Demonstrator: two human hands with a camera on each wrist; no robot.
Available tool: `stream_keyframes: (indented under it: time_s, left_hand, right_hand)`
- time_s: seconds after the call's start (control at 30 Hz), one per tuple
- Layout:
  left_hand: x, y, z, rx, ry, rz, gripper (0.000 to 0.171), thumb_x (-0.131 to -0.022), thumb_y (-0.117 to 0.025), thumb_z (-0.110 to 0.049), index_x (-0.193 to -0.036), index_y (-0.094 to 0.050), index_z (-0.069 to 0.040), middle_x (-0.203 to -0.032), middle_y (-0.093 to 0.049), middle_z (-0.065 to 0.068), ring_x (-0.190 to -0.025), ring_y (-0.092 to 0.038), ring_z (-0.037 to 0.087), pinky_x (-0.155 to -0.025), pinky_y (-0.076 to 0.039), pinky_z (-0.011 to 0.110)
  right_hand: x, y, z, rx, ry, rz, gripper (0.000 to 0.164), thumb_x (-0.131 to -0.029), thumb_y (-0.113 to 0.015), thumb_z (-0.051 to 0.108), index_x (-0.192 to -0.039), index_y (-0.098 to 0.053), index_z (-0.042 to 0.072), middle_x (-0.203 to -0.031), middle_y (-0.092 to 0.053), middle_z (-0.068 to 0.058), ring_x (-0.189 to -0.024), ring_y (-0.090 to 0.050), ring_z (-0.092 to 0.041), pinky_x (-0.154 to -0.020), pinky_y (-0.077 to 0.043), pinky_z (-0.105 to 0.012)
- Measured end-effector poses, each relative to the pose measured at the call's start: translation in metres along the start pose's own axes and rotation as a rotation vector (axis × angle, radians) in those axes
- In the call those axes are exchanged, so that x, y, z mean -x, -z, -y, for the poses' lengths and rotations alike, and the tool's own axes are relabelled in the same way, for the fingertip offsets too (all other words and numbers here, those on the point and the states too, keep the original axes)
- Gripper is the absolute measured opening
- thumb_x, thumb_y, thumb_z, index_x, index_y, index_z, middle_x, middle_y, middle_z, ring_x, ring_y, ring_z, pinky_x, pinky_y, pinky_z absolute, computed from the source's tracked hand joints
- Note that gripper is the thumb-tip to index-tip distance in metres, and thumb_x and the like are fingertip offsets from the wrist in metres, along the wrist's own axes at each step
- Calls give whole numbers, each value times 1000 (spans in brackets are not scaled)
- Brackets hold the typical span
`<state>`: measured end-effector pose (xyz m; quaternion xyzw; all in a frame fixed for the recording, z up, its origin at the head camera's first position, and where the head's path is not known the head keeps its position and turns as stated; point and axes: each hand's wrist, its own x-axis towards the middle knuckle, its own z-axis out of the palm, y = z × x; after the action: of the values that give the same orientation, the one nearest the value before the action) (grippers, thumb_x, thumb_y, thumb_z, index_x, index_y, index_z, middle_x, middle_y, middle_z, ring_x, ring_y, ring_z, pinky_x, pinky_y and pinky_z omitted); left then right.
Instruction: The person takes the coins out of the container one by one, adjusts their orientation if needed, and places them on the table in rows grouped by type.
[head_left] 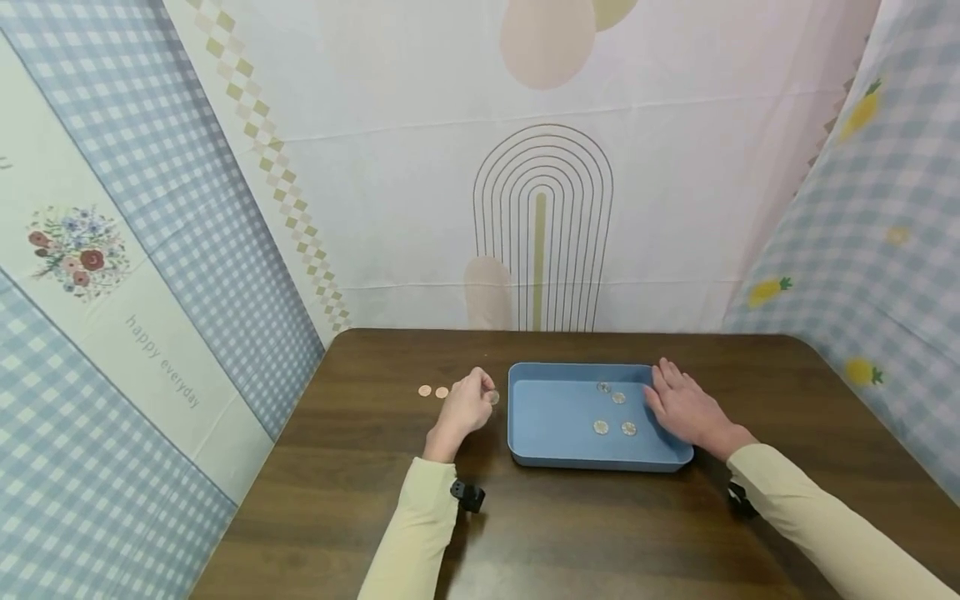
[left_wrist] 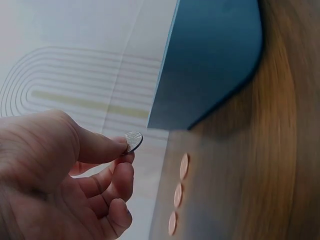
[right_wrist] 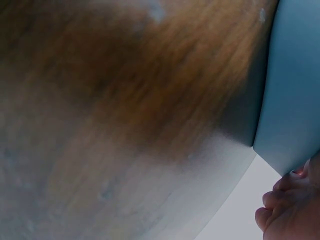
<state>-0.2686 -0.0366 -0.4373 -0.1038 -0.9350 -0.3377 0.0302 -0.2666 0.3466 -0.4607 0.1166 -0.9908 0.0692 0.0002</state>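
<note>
My left hand (head_left: 465,406) pinches a silver coin (left_wrist: 134,141) between thumb and forefinger, just left of the blue tray (head_left: 555,460). Three copper coins (left_wrist: 178,195) lie in a row on the table in the left wrist view; only two of these copper coins (head_left: 425,390) show in the head view, beside the hand. Inside the tray, several silver coins (head_left: 601,427) lie flat toward its right half. My right hand (head_left: 686,410) rests on the tray's right rim with fingers extended. In the right wrist view, the right hand's fingertips (right_wrist: 274,200) appear at the tray's edge.
The dark wooden table (head_left: 360,492) carries the tray near its middle. A patterned white cloth (head_left: 405,208) hangs behind the far edge, with checked cloths (head_left: 187,167) at both sides.
</note>
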Motion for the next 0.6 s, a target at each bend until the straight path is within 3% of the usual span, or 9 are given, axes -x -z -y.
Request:
stream_keyframes:
  time_s: [0.2, 0.6]
  left_hand:
    - [2, 9, 18, 8, 54, -14, 3, -95, -58, -8, -98, -57, -9, -90, -64, 8, -83, -59, 25, -78, -48, 38]
    - [0, 30, 59, -26, 143, -44, 4, -93, -61, -12, -96, -60, -9, -94, -66, 9, -87, -61, 27, -81, -48, 43]
  right_hand:
    - [2, 1, 2, 4, 1, -3, 66, -106, -38, 34, -148, -21, -14, -157, -14, -36, -145, -17, -52, -115, -18, -63]
    - [1, 0, 1, -8, -1, -4, 66, -106, -36, 34, -149, -20, -14, -157, -13, -35, -145, -16, -51, -115, -17, -63]
